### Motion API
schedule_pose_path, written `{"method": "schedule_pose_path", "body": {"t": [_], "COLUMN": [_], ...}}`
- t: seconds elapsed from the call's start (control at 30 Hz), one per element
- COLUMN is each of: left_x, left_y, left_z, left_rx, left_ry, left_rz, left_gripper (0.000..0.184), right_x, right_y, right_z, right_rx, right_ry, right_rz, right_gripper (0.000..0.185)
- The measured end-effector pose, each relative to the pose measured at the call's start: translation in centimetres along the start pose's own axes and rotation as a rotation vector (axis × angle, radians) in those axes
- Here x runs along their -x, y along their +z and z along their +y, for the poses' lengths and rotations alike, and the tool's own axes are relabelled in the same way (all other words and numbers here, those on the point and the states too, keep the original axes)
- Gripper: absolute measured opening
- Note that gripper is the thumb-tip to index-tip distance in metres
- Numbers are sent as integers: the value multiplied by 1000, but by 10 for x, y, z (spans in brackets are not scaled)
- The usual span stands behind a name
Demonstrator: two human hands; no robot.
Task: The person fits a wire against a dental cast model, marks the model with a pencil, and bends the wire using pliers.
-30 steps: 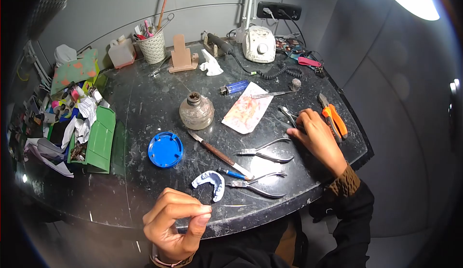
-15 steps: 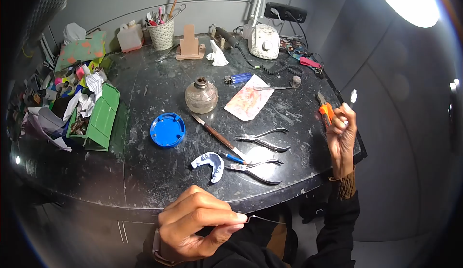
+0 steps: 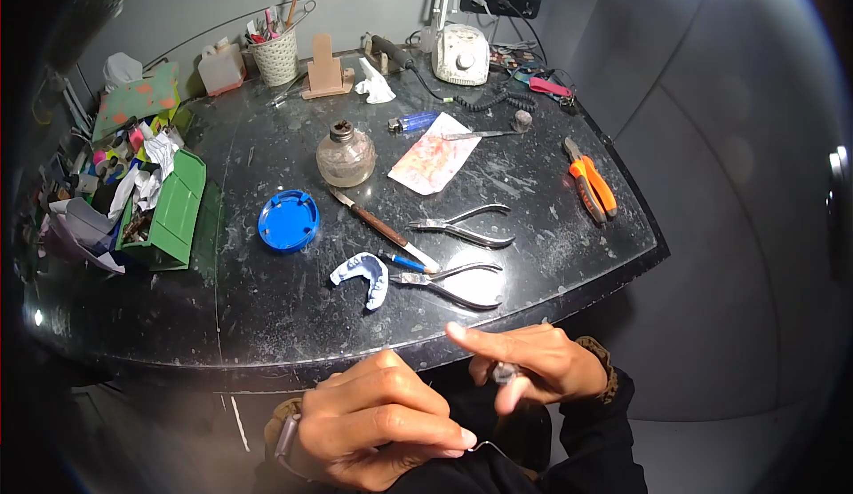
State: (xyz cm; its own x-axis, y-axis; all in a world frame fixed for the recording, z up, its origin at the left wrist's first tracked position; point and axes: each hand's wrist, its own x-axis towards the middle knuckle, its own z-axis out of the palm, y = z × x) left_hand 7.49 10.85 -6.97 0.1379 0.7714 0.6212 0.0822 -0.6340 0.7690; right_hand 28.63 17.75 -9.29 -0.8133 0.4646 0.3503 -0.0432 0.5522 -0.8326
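Note:
My left hand (image 3: 378, 418), low in the head view, pinches a thin bent metal wire (image 3: 496, 449) between thumb and forefinger. My right hand (image 3: 538, 359) is just to its right, its index finger stretched out and the others curled. A small pale, shiny object (image 3: 505, 372) shows between its fingers and thumb; its kind is unclear. On the bench beyond lie a white-blue dental arch model (image 3: 362, 278), two metal pliers (image 3: 466, 225) (image 3: 451, 284), a wooden-handled wax knife (image 3: 378, 226) and a blue pen-like piece (image 3: 407, 260).
A blue round lid (image 3: 289, 221), a glass spirit burner (image 3: 346, 156) and a stained paper (image 3: 434, 155) lie mid-bench. Orange-handled cutters (image 3: 589, 181) are at right. A green bin (image 3: 182, 214) and clutter fill the left. A white control box (image 3: 461, 55) stands behind.
My right hand has come from beside the orange cutters down to my left hand, carrying the small pale object. My left hand has dropped slightly, still pinching the wire. The view has shifted.

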Motion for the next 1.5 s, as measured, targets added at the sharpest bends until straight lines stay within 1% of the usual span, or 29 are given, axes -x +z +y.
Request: {"method": "schedule_pose_path", "body": {"t": [0.07, 0.1, 0.17, 0.27, 0.37, 0.4, 0.47, 0.53, 0.8, 1.0, 1.1, 1.2, 1.3, 1.4, 1.5], "left_x": [1, 2, 3, 4, 5, 4, 4, 4, 7, 4, 7, 7, 4, 13, 16], "left_y": [1, 2, 2, 2, 2, 2, 1, 1, 3, 1, 6, 7, 5, 8, 11], "left_z": [1, 1, 1, -2, -1, -1, -2, -3, -7, -8, -2, 0, -4, 1, 1], "left_rx": [-20, -29, -34, -30, -11, -5, 15, 38, 112, 145, 116, 96, 120, 57, 68], "left_ry": [16, 26, 41, 77, 90, 94, 88, 86, 60, 104, 51, 50, 99, 36, 32], "left_rz": [-18, -28, -32, -27, -31, -35, -41, -41, -28, -100, -43, -60, -94, -48, -22], "left_gripper": [13, 12, 12, 13, 12, 12, 12, 12, 11, 10, 10, 9, 8, 8, 9], "right_x": [1, -3, 0, -8, -20, -19, -19, -20, -20, -21, -21, -20, -21, -21, -22], "right_y": [6, 11, 21, 12, 8, 10, 11, 13, 15, 16, 14, 14, 17, 18, 20], "right_z": [-2, 3, 12, 10, 7, 6, 5, 5, 7, 9, 10, 10, 12, 16, 17], "right_rx": [-87, -132, -262, -155, -212, -258, -329, -367, -386, -410, -402, -409, -445, -459, -458], "right_ry": [-30, -167, -218, -300, -375, -368, -351, -334, -337, -373, -384, -397, -428, -468, -502], "right_rz": [77, 168, 235, 43, -16, -26, -112, -178, -210, -227, -236, -228, -213, -199, -168], "right_gripper": [68, 53, 36, 38, 39, 34, 25, 23, 22, 23, 24, 25, 27, 28, 29]}}
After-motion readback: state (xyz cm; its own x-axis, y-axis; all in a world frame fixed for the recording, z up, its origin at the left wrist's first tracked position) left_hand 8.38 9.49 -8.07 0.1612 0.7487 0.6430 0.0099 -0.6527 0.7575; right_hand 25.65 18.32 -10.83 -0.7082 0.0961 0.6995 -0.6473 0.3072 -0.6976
